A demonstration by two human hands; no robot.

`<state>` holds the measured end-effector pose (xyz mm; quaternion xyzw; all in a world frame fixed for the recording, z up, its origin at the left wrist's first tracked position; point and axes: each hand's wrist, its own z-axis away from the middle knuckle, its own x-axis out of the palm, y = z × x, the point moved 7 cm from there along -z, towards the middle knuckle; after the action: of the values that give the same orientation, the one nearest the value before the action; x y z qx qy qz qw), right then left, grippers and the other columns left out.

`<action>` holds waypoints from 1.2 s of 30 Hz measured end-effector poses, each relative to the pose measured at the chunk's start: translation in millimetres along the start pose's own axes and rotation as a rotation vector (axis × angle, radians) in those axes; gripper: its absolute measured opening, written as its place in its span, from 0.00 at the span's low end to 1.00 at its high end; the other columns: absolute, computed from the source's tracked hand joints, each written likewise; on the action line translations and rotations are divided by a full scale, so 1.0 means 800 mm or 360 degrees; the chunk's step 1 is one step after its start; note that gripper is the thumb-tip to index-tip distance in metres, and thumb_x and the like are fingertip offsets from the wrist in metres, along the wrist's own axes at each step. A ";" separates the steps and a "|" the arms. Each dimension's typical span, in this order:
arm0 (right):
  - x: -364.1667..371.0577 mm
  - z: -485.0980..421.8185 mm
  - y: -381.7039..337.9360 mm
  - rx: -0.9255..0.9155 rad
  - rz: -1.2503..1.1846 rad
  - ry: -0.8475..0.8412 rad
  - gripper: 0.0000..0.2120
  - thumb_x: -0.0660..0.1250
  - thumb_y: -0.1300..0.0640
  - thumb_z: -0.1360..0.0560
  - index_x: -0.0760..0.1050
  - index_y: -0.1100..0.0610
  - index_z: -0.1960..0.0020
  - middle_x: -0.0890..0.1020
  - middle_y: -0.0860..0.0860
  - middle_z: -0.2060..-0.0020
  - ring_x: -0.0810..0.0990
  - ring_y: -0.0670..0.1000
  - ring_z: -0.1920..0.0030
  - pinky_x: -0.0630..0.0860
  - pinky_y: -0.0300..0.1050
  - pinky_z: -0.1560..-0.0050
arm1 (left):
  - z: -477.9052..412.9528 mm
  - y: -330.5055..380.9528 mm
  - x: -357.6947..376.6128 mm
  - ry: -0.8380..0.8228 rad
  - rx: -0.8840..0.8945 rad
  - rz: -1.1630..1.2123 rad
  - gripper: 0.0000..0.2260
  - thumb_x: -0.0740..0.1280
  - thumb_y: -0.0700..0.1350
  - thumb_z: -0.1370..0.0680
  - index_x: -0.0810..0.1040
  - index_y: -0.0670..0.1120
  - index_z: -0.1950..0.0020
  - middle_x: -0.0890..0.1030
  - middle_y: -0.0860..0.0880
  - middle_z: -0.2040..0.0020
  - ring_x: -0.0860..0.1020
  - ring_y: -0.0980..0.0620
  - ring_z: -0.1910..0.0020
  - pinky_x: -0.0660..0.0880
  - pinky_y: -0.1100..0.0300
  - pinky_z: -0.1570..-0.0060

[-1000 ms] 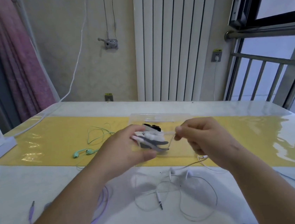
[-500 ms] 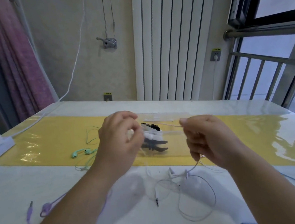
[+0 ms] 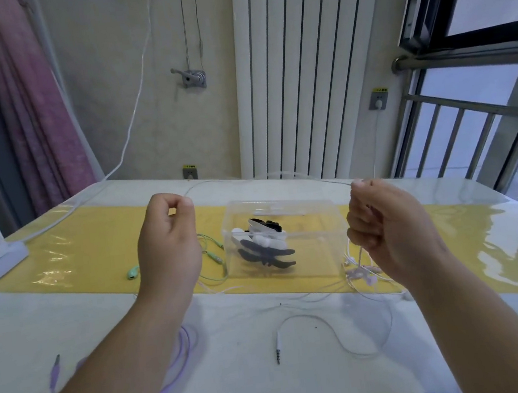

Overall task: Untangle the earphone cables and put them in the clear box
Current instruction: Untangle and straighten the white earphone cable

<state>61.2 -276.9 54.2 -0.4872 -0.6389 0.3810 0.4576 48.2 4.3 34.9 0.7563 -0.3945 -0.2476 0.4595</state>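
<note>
the two grips, which were held close together in front of the box half a second ago, have been drawn wide apart, so that the left grip (image 3: 167,242) is now seen to the left of the box (image 3: 330,236) and the right grip (image 3: 386,223) to its right, both raised above the tabletop (image 3: 273,388). a stretch of the white cable (image 3: 210,181) is pinched between thumb and forefinger of the left grip and is clamped in the curled fingers of the right grip, and it is carried between them in a shallow arc past the far rim of the box. the loops that were heaped on the tabletop below the hands have been largely pulled out: only one open curve is left, ending in the jack (image 3: 277,349), while the earbuds (image 3: 358,271) are hung just under the right grip, beside the box's right wall. it is judged from this that the white cable is nearly freed of tangles and can soon be gathered and lowered into the box, where only some black and white items (image 3: 262,241) are held so far; the cable itself is not yet inside. the green earphones (image 3: 212,253) on the yellow mat (image 3: 79,249) left of the box and the purple cable (image 3: 184,343) under the left forearm are left untouched, so much of the task is thought to remain.
</note>
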 end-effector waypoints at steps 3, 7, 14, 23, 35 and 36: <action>0.002 -0.002 -0.002 0.0027 -0.0418 -0.0033 0.12 0.58 0.61 0.24 0.68 0.57 0.66 0.69 0.52 0.69 0.65 0.49 0.72 0.64 0.41 0.70 | 0.001 0.002 0.004 -0.0075 0.0053 -0.0062 0.08 0.60 0.50 0.19 0.70 0.52 0.58 0.69 0.47 0.72 0.67 0.47 0.71 0.65 0.53 0.68; 0.009 0.001 0.002 -0.0084 0.0272 0.0012 0.13 0.57 0.57 0.17 0.74 0.56 0.59 0.77 0.53 0.70 0.75 0.53 0.71 0.76 0.48 0.64 | 0.004 0.000 0.017 -0.0224 0.0036 -0.0054 0.09 0.60 0.49 0.19 0.70 0.54 0.59 0.68 0.52 0.75 0.66 0.48 0.72 0.64 0.53 0.70; -0.011 0.003 -0.022 -0.0254 -0.0018 0.0239 0.09 0.60 0.61 0.24 0.71 0.56 0.63 0.61 0.50 0.73 0.54 0.50 0.72 0.51 0.43 0.71 | 0.002 -0.012 0.020 -0.0348 -0.0062 -0.0168 0.11 0.63 0.50 0.20 0.76 0.47 0.60 0.67 0.55 0.77 0.64 0.50 0.73 0.60 0.57 0.70; 0.035 0.023 0.066 0.0455 0.1898 -0.0695 0.15 0.60 0.45 0.21 0.77 0.54 0.56 0.81 0.49 0.59 0.75 0.49 0.62 0.74 0.44 0.58 | 0.013 -0.004 0.034 -0.0521 -0.0203 0.0257 0.16 0.60 0.43 0.18 0.74 0.44 0.65 0.69 0.50 0.72 0.65 0.55 0.73 0.62 0.62 0.71; 0.017 0.045 0.091 0.0853 0.2438 -0.1116 0.05 0.72 0.55 0.34 0.81 0.50 0.58 0.85 0.47 0.62 0.76 0.43 0.67 0.72 0.38 0.63 | -0.001 -0.016 0.005 -0.0023 -0.0258 0.0397 0.13 0.57 0.48 0.17 0.70 0.48 0.61 0.63 0.54 0.76 0.60 0.50 0.75 0.58 0.61 0.75; 0.018 0.044 0.088 0.0820 0.2443 -0.1101 0.04 0.70 0.55 0.34 0.81 0.50 0.59 0.84 0.46 0.63 0.75 0.43 0.67 0.72 0.38 0.64 | -0.003 -0.019 0.004 -0.0014 -0.0266 0.0374 0.14 0.57 0.49 0.17 0.71 0.49 0.61 0.63 0.54 0.76 0.60 0.50 0.76 0.58 0.61 0.75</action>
<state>45.5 -247.5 -18.5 -0.5209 -0.1321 0.8420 -0.0483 57.1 7.1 22.7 0.6628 -0.4604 -0.2275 0.5449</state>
